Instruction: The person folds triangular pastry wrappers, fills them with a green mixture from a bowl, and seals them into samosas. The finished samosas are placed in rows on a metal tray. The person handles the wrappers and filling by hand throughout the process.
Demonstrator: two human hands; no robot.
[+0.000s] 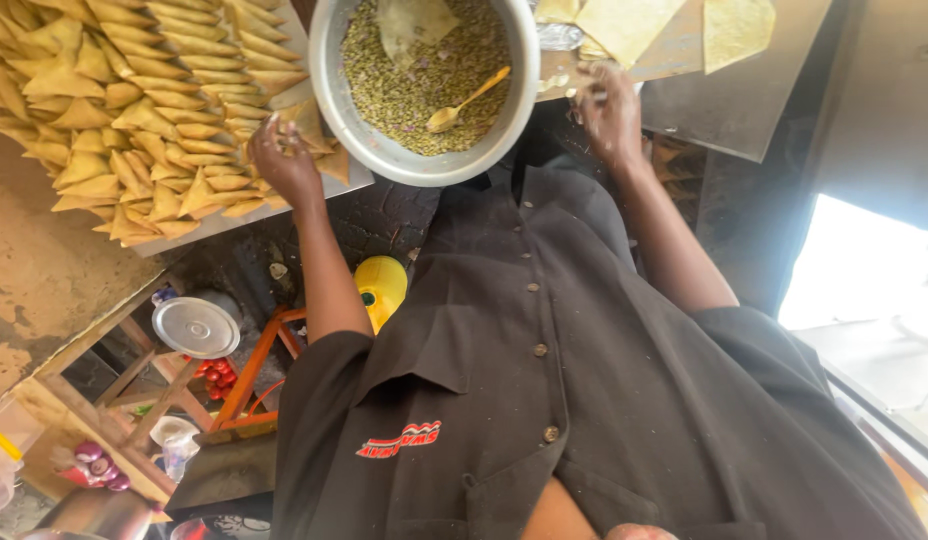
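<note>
Golden, folded pastry triangles (134, 110) lie heaped in rows on a pale tray (199, 228) at the upper left of the head view, and the person's left hand (284, 165) rests at the near edge of that heap, its fingers curled round one folded triangle (306, 122) that sits just beside the tray's corner. Next to it, touching the tray's edge, stands a big metal bowl (344, 110) filled with a greenish lentil-like filling (414, 85); a yellow spoon (466, 102) lies in the filling with its bowl down and its handle pointing up toward the right rim. On the far side of the bowl the right hand (609, 110) is laid on the worktop, fingers bent and partly spread; whether it grips anything I cannot tell. Just beyond it lie flat pastry sheets (629, 25) on a board. The person wears a dark buttoned shirt (564, 380). Lower left, under the bench, stand a round metal lid (196, 327), a yellow container (381, 285), some red tomatoes (216, 375) and an orange wooden frame (259, 365).
</note>
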